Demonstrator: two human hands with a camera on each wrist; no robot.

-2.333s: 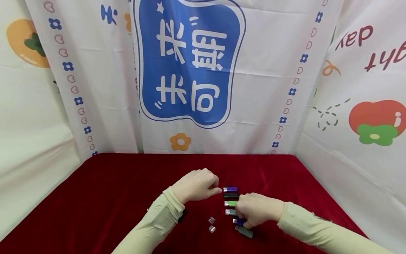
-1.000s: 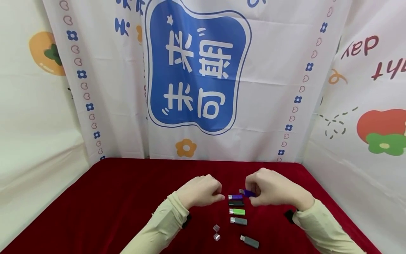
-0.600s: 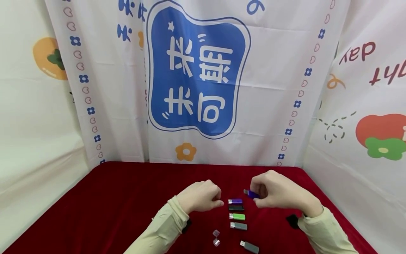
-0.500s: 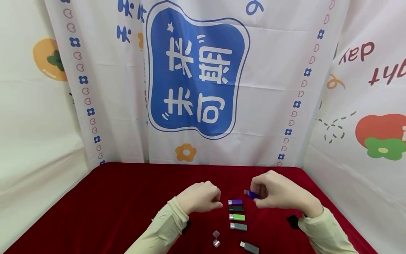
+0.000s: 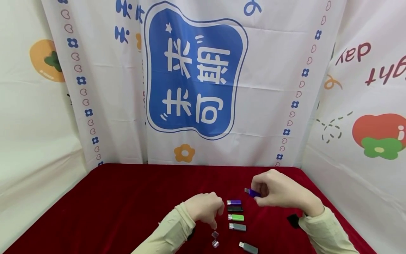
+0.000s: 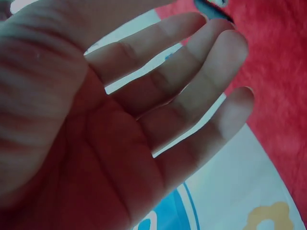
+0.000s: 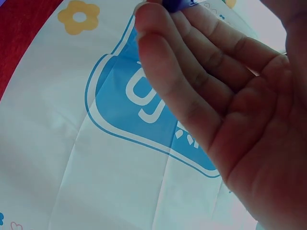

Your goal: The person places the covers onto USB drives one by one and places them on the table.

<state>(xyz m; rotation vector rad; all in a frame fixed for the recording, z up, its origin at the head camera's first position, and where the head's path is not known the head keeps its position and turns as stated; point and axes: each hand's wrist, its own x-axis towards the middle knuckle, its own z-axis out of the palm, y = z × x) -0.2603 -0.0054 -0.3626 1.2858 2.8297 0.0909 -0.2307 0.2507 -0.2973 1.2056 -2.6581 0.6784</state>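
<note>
My right hand [image 5: 280, 190] pinches a purple USB flash drive [image 5: 253, 193] by its body, metal plug to the left, above the red cloth. In the right wrist view a bit of that purple drive [image 7: 177, 5] shows at the fingertips. Lower down, my left hand [image 5: 205, 208] reaches with fingers pointing down, just above two small clear caps [image 5: 215, 243]. Its fingers look long and loosely bent in the left wrist view, with nothing seen held. Between the hands lie capped drives in a column: purple [image 5: 234, 202], black [image 5: 235, 209], green [image 5: 236, 217] and grey [image 5: 238, 227].
An uncapped grey USB drive [image 5: 248, 247] lies slanted near the bottom of the head view. The red cloth [image 5: 133, 190] covers the table. White printed curtains [image 5: 266, 113] stand behind it and at both sides.
My right hand has picked the purple drive from beside the uncapped grey one and carried it up past the column. My left hand has just moved down to the clear caps, its fingers extending.
</note>
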